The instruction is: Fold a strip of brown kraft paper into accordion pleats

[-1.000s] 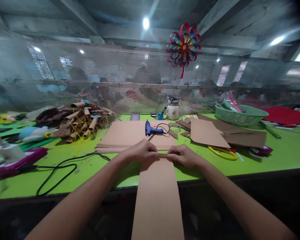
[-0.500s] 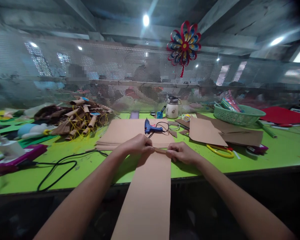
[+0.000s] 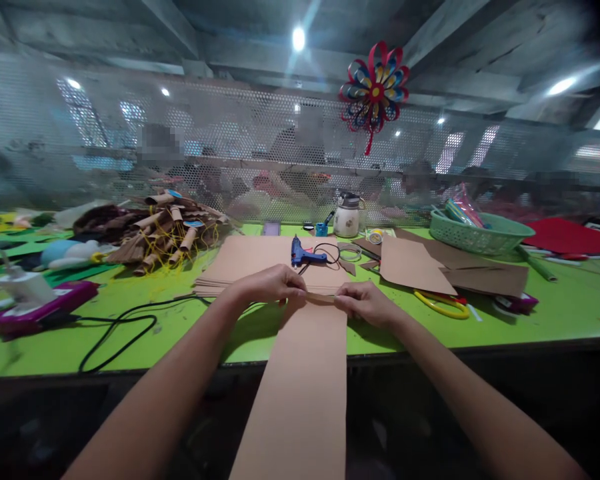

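A long strip of brown kraft paper [image 3: 305, 380] runs from the table's front part down over its edge toward me. Its far end is turned up into a narrow fold or roll. At the left of that end, my left hand [image 3: 277, 285] pinches the paper between thumb and fingers. My right hand [image 3: 364, 302] is closed on the right corner of the same end. Just beyond the hands, a blue glue gun [image 3: 307, 255] lies on a stack of brown paper sheets [image 3: 250, 257].
Brown paper rolls with yellow string [image 3: 173, 233] are heaped at the left, near a purple power strip [image 3: 45, 308] and black cable. Right of centre are cut brown sheets [image 3: 413, 265], yellow-handled scissors [image 3: 440, 305] and a green basket [image 3: 480, 233]. A white jar [image 3: 347, 219] stands behind.
The view has shifted slightly. Both hands keep hold of the strip's far end, and the fingers of my left hand have moved a little along the fold.
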Motion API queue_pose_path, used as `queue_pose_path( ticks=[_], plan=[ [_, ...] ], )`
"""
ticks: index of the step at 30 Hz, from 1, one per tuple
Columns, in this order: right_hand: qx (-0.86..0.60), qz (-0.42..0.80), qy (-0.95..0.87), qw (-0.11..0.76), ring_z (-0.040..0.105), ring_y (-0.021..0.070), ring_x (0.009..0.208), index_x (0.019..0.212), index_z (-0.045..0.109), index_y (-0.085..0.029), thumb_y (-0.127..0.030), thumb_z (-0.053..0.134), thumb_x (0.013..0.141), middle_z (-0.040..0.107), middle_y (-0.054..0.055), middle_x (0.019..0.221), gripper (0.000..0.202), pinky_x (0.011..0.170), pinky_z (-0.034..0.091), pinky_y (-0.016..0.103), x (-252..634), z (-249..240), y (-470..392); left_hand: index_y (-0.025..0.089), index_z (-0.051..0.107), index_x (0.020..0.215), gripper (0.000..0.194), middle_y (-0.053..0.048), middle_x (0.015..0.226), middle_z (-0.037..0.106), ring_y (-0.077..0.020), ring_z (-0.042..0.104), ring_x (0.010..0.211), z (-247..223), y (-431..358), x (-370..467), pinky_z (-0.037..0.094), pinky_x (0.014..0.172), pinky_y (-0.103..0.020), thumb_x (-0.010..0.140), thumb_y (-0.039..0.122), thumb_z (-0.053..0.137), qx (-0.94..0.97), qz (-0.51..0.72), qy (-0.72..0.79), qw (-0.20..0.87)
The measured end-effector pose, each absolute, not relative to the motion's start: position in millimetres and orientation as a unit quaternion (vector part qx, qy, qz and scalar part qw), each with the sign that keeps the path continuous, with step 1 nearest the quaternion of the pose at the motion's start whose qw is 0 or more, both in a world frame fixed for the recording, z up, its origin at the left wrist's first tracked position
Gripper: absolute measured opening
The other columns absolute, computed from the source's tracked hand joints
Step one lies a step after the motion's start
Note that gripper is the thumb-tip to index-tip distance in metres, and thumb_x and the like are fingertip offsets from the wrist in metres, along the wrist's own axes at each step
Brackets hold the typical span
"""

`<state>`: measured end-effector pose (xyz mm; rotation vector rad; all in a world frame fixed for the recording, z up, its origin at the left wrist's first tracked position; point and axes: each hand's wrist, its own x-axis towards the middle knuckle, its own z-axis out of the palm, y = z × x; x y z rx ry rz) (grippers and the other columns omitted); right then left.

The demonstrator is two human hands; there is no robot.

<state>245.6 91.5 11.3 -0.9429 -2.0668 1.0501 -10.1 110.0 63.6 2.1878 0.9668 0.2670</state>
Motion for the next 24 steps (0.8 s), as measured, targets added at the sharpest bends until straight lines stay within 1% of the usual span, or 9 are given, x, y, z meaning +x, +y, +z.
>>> queue_pose_path(
  ticks=[4, 7, 9, 11, 14, 16, 19, 22, 24],
  plan=[
    [-0.347, 0.449, -0.764, 0.307, 0.046, 0.0081, 0.045, 0.088, 0.065, -0.013, -0.046, 0.058, 0.084, 0.053, -0.003, 0.054, 0.034, 0.047, 0.034, 0.02, 251.6, 10.4, 95.6, 0.012, 0.064, 0.076, 0.033, 0.0, 0.06, 0.056, -0.0104, 0.052, 0.052, 70.0, 106.8, -13.1, 0.039, 0.051, -0.02, 0.079, 0.044, 0.061, 0.843, 0.094, 0.342, 0.404],
    [-0.318, 0.493, -0.726, 0.359, 0.052, 0.0092, 0.048, 0.105, 0.065, -0.013, -0.048, 0.055, 0.087, 0.056, -0.001, 0.059, 0.04, 0.051, 0.04, 0.022, 253.6, 12.9, 95.4, 0.011, 0.061, 0.07, 0.034, 0.001, 0.059, 0.053, -0.0094, 0.049, 0.053, 72.0, 105.3, -15.2, 0.039, 0.053, -0.02, 0.082, 0.043, 0.06, 0.837, 0.128, 0.313, 0.429],
    [-0.292, 0.523, -0.685, 0.414, 0.058, 0.0113, 0.059, 0.11, 0.063, -0.015, -0.046, 0.056, 0.087, 0.062, 0.002, 0.073, 0.039, 0.057, 0.045, 0.023, 252.5, 16.3, 93.4, 0.01, 0.063, 0.077, 0.033, 0.001, 0.06, 0.052, -0.0085, 0.047, 0.053, 71.0, 104.7, -15.4, 0.039, 0.053, -0.021, 0.082, 0.042, 0.06, 0.82, 0.168, 0.298, 0.458],
    [-0.264, 0.541, -0.668, 0.438, 0.063, 0.0149, 0.079, 0.118, 0.06, -0.02, -0.041, 0.064, 0.083, 0.065, 0.006, 0.095, 0.041, 0.068, 0.05, 0.025, 249.5, 21.6, 90.0, 0.01, 0.065, 0.088, 0.032, 0.002, 0.062, 0.053, -0.0077, 0.047, 0.054, 67.0, 104.3, -13.2, 0.039, 0.054, -0.02, 0.082, 0.041, 0.062, 0.789, 0.211, 0.283, 0.503],
    [-0.225, 0.551, -0.699, 0.396, 0.061, 0.019, 0.097, 0.13, 0.051, -0.027, -0.032, 0.075, 0.074, 0.062, 0.006, 0.111, 0.061, 0.08, 0.051, 0.03, 243.2, 34.8, 84.2, 0.01, 0.066, 0.095, 0.032, 0.001, 0.064, 0.055, -0.0076, 0.049, 0.056, 55.9, 103.9, -5.2, 0.041, 0.055, -0.021, 0.079, 0.038, 0.068, 0.724, 0.241, 0.25, 0.596],
    [-0.2, 0.539, -0.732, 0.367, 0.061, 0.0194, 0.094, 0.121, 0.058, -0.023, -0.033, 0.076, 0.073, 0.062, 0.007, 0.106, 0.052, 0.08, 0.051, 0.031, 238.3, 46.2, 81.4, 0.011, 0.067, 0.093, 0.033, -0.001, 0.068, 0.059, -0.0091, 0.053, 0.059, 48.1, 103.1, 1.2, 0.044, 0.059, -0.023, 0.076, 0.038, 0.072, 0.684, 0.228, 0.228, 0.654],
    [-0.147, 0.504, -0.771, 0.361, 0.06, 0.017, 0.088, 0.096, 0.068, -0.017, -0.034, 0.074, 0.074, 0.059, 0.007, 0.099, 0.028, 0.079, 0.051, 0.03, 229.8, 61.0, 79.4, 0.01, 0.069, 0.089, 0.035, -0.007, 0.078, 0.066, -0.0143, 0.061, 0.067, 41.4, 99.4, 9.0, 0.05, 0.069, -0.03, 0.072, 0.04, 0.075, 0.654, 0.206, 0.203, 0.699],
    [-0.112, 0.494, -0.773, 0.382, 0.058, 0.0143, 0.085, 0.087, 0.067, -0.017, -0.03, 0.077, 0.072, 0.056, 0.004, 0.095, 0.022, 0.077, 0.051, 0.028, 220.4, 65.5, 78.2, 0.009, 0.07, 0.087, 0.037, -0.011, 0.083, 0.069, -0.0188, 0.064, 0.074, 40.4, 93.1, 14.4, 0.051, 0.076, -0.033, 0.071, 0.042, 0.075, 0.654, 0.196, 0.183, 0.707],
    [-0.116, 0.508, -0.76, 0.388, 0.058, 0.0136, 0.08, 0.082, 0.064, -0.017, -0.031, 0.077, 0.071, 0.057, 0.003, 0.091, 0.022, 0.07, 0.051, 0.027, 214.9, 62.3, 78.0, 0.009, 0.07, 0.088, 0.037, -0.012, 0.086, 0.07, -0.0209, 0.065, 0.077, 40.1, 90.0, 17.2, 0.051, 0.076, -0.034, 0.074, 0.044, 0.071, 0.665, 0.184, 0.174, 0.703]
  ],
)
